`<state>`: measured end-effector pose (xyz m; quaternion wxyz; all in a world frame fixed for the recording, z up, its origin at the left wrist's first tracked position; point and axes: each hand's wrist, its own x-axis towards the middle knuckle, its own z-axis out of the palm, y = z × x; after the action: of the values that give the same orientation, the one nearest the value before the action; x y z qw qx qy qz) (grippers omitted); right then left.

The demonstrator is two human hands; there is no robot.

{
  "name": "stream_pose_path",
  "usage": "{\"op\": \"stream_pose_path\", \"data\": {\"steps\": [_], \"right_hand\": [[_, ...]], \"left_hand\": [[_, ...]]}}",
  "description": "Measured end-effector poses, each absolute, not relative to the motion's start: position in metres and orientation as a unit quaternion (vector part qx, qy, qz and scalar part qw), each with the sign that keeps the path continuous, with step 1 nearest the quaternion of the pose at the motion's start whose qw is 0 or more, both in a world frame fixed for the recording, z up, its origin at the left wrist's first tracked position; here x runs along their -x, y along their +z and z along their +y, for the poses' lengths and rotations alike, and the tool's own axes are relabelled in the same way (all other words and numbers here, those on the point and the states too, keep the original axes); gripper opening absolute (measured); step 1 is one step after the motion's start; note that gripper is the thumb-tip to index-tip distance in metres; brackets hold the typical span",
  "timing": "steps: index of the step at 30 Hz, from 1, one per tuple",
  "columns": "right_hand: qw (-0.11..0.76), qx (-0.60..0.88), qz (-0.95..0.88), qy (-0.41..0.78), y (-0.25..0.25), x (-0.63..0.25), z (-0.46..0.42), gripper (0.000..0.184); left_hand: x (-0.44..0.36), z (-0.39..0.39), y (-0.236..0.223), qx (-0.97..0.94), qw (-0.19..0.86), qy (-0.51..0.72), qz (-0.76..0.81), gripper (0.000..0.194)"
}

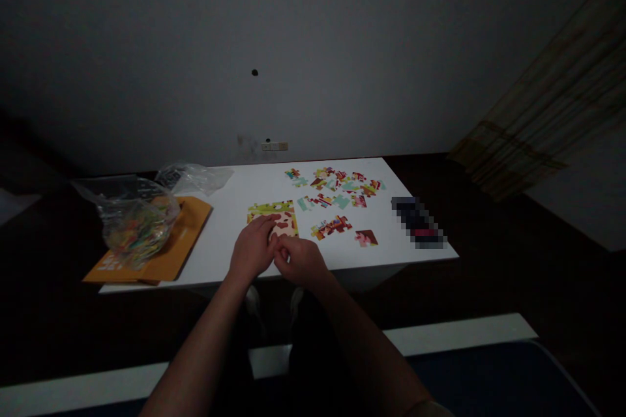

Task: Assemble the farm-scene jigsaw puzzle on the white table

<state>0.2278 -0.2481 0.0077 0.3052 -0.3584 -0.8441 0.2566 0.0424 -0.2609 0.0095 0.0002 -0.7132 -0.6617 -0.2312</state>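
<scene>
Forearms (205, 345): closest to us, both reaching forward from the bottom edge, and our hands meet over the near side of the white surface (227, 208).
Puzzle section (287, 220): here it is, flat near the surface's front edge, green at the top, pinkish with brown patches below, partly under our fingers.
Left hand (250, 249): palm down, fingers stretched across the section, grip unclosed.
Right hand (302, 258): up against the left, at the section's lower right corner, fingers curled in; whether that grip pinches a piece, we cannot tell.
Joined cluster (334, 227): just right of the section, lying flat.
Pink-and-brown piece (366, 238): on its own, further right.
Loose pieces (360, 201): scattered behind those, some overlapping.
Orange envelope (196, 218): over on the left, under a clear bag (139, 231) of colourful contents.
Pixelated object (419, 225): dark, at the surface's right edge.
</scene>
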Motion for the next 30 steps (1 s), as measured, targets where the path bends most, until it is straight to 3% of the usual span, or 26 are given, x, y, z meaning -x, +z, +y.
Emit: {"op": "stream_pose_path", "data": {"steps": [30], "right_hand": [[0.277, 0.377, -0.849, 0.247, 0.015, -0.226, -0.250, 0.018]], "left_hand": [[-0.043, -0.261, 0.010, 0.711, -0.008, -0.224, -0.666, 0.040]]}}
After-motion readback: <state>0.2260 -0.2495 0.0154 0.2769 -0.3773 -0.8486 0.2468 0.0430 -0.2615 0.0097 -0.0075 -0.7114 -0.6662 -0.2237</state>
